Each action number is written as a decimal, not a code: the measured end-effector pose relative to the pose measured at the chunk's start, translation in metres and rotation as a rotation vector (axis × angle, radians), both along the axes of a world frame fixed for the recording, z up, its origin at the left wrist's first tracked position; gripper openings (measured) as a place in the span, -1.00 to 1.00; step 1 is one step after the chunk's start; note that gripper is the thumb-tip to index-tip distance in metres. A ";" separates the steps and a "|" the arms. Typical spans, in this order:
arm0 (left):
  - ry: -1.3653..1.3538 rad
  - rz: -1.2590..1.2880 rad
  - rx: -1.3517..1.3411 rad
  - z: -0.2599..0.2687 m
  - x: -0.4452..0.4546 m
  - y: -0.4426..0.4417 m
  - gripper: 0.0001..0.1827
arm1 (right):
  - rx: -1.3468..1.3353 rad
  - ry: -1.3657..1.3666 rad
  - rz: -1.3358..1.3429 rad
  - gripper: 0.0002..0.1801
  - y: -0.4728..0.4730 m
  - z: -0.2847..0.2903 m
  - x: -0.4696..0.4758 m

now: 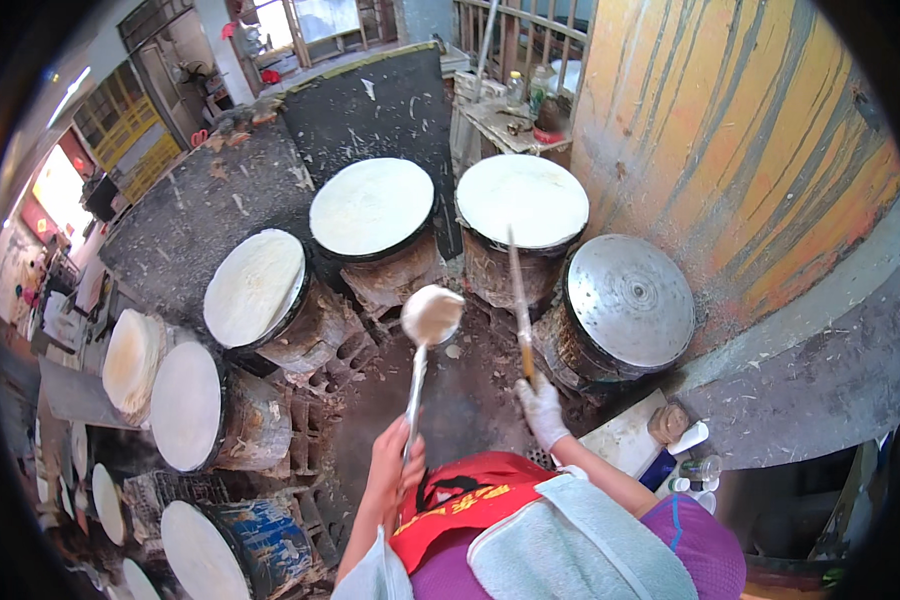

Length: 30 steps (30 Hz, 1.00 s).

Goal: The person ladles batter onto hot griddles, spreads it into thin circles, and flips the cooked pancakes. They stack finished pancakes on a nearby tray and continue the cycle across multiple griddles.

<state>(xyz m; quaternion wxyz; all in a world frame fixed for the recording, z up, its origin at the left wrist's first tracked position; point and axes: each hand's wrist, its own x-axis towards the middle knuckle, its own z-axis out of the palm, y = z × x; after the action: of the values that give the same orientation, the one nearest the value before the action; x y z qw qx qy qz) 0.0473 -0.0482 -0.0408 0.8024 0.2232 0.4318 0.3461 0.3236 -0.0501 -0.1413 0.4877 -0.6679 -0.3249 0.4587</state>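
Observation:
Bare, my left hand [397, 459] is closed around the handle of a metal ladle [432, 315], whose bowl is coated with pale batter. My right hand [541, 411], in a whitish glove, grips the wooden handle of a long, thin spatula [519, 300]. The spatula's tip overlaps the near edge of a white flatbread [523, 196] on a round griddle; whether it touches cannot be told. To the right is a bare metal griddle [631, 300]. Other white rounds lie on griddles at the centre [373, 207] and at the left [255, 289].
Several more griddles on drum-like stoves curve down the left side, beside a stack of flatbreads [131, 364]. Dark boards [371, 112] stand behind the stoves. Perforated bricks [337, 360] lie at their bases. Jars [699, 469] and a pale board [622, 439] are at lower right.

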 end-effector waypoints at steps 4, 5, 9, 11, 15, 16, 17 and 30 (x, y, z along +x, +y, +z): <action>-0.160 -0.176 -0.129 -0.017 0.066 0.095 -0.63 | 0.107 -0.126 -0.127 -0.66 -0.012 0.005 0.039; -0.181 -0.223 -0.149 -0.018 0.082 0.112 -0.64 | 0.185 -0.133 -0.113 -0.55 -0.021 -0.008 0.044; -0.200 -0.443 -0.201 -0.007 0.156 0.172 -0.64 | 0.123 0.050 -0.126 -0.46 -0.041 -0.018 0.038; -0.252 -0.550 -0.235 0.000 0.190 0.198 -0.66 | 0.073 0.018 -0.271 -0.46 -0.038 -0.016 0.035; -0.269 -0.818 -0.242 0.003 0.265 0.240 -0.66 | 0.001 -0.099 -0.627 -0.49 -0.011 0.006 0.041; -0.267 -0.876 -0.250 0.005 0.283 0.248 -0.67 | 0.015 -0.128 -0.700 -0.49 -0.003 0.013 0.043; -0.274 -0.944 -0.228 0.002 0.300 0.256 -0.67 | 0.031 -0.158 -0.763 -0.49 0.005 0.019 0.046; 0.123 -1.333 0.550 -0.052 0.459 0.250 -0.56 | 0.106 -0.007 -1.331 -0.48 0.036 0.004 0.061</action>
<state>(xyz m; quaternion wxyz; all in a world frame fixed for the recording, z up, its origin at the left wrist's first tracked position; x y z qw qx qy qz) 0.5067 0.2017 -0.0929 0.7319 0.6521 0.1455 -0.1340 0.3850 -0.0146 -0.1376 0.6980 -0.7024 0.1331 0.0409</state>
